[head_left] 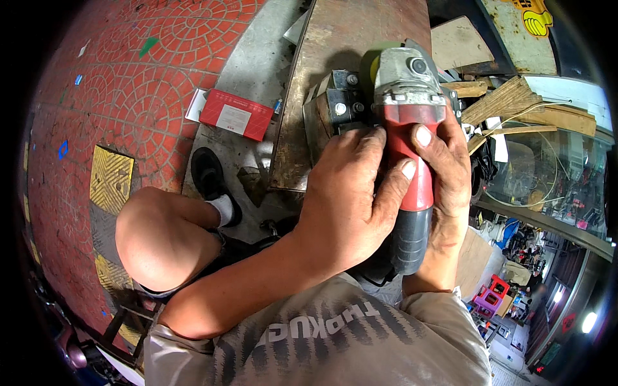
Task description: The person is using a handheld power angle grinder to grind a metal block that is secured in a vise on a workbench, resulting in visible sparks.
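Observation:
Both of my hands hold a red and black angle grinder (pixel 419 190) with a silver gear head pointing away from me. My left hand (pixel 344 196) grips its left side, the thumb lying across the red body and the fingertips hidden behind. Around the right side wraps my right hand (pixel 454 164), its thumb on top near the gear head. A yellowish disc (pixel 374 67) shows partly at the head's left. Close by the left fingers sits a dark metal block (pixel 338 106) with bolts; the grinder hides whether the disc touches it.
The metal block stands on a worn brown bench (pixel 360 26). A red box (pixel 238 116) lies on the ground left of the bench, near my shoe (pixel 206 170). Wood scraps (pixel 508 103) and a loose wire (pixel 557 154) are at the right, beside a glass-topped case (pixel 547 167).

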A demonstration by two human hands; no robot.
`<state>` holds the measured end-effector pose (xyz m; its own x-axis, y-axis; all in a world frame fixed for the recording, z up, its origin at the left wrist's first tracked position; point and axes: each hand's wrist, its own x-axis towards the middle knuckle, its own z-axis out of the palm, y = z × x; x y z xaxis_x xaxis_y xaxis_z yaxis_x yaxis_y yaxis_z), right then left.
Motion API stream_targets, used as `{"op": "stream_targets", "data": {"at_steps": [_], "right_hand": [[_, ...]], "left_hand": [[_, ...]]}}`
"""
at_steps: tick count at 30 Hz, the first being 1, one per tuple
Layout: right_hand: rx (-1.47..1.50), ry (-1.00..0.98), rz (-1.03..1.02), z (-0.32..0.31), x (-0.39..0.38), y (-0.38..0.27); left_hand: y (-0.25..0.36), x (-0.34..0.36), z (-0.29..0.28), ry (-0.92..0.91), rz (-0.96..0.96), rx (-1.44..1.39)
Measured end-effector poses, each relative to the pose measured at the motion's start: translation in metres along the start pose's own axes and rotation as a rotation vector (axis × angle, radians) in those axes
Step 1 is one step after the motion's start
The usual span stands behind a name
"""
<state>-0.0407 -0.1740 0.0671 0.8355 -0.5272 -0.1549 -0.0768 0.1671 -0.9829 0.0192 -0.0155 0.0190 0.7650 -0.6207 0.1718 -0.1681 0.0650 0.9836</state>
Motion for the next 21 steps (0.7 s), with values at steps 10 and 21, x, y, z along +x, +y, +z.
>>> {"op": "stream_targets", "data": {"at_steps": [10,21], "right_hand": [[-0.006,-0.014,-0.006,-0.0019,-0.0002,0.0014],[-0.016,-0.020,-0.003,-0.0032,0.0023,0.0029]], "left_hand": [[-0.0032,-0.0005,0.0028,0.028,0.030,0.021],[-0.0045,-0.0004,0.0020,0.020,0.020,0.004]]}}
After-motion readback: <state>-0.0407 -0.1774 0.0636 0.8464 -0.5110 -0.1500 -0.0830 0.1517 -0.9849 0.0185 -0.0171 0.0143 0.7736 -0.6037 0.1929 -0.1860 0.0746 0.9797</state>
